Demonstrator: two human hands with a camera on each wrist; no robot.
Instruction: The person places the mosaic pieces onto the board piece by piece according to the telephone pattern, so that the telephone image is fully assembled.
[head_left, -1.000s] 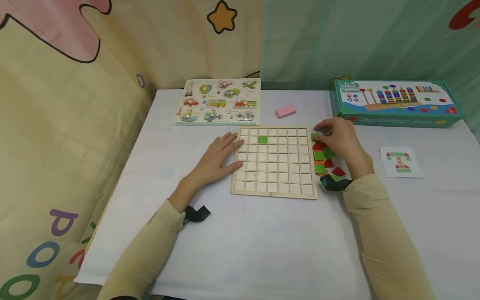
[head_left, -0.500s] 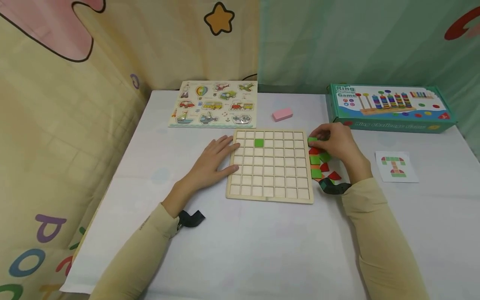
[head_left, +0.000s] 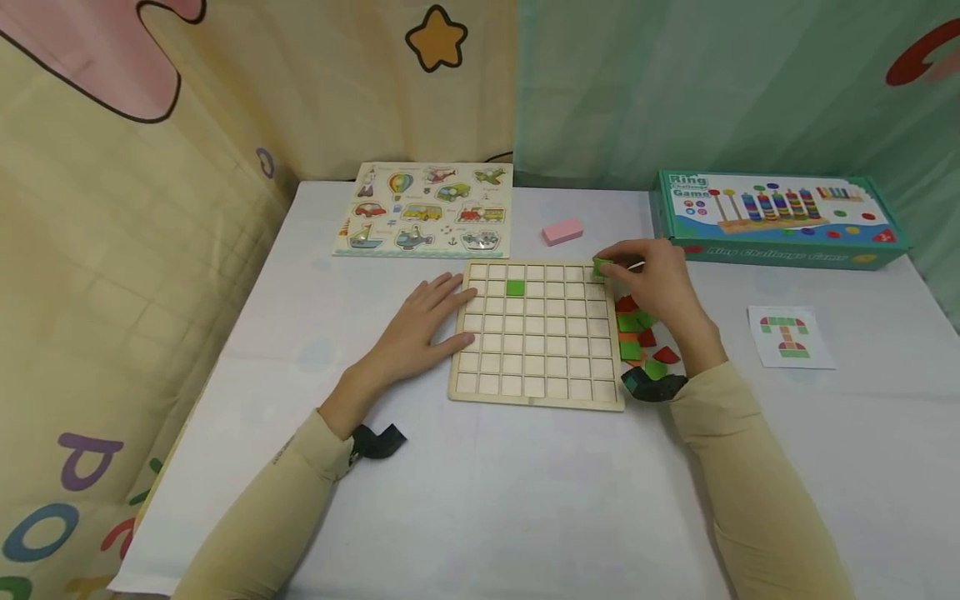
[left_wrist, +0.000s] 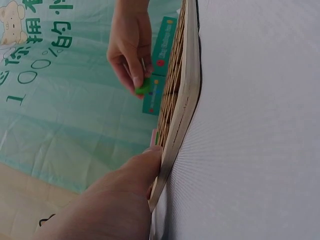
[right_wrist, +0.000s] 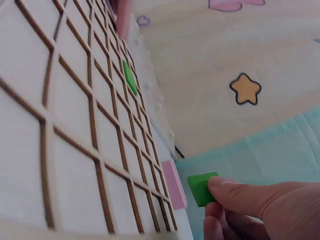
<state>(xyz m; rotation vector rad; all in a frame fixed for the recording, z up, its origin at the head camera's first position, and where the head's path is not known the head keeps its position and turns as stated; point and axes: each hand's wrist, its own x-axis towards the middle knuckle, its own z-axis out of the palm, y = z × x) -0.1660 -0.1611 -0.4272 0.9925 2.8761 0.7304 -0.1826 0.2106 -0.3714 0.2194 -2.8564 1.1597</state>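
Note:
A wooden grid board (head_left: 536, 406) lies on the white table, with one green square tile (head_left: 515, 287) set in a cell of its second row. My left hand (head_left: 412, 329) rests with fingers spread at the board's left edge, the fingertips touching the frame. Above the board's upper right corner, my right hand (head_left: 656, 279) pinches another green square tile (right_wrist: 202, 189) between thumb and fingers. In the left wrist view that pinched tile shows raised over the board. Beside the board's right edge lies a loose pile of red, orange and green pieces (head_left: 630, 351), partly under my right wrist.
A pattern card (head_left: 791, 337) lies at the right. Behind the board are a pink block (head_left: 562, 232) and a vehicle picture puzzle (head_left: 423, 208). A green Ring Challenge Game box (head_left: 780, 221) stands at the back right. Curtains hang behind the table.
My right hand has lifted a green square tile from the pile and carried it left over the board's upper right corner. My left hand stays on the board's edge. The view has shifted slightly.

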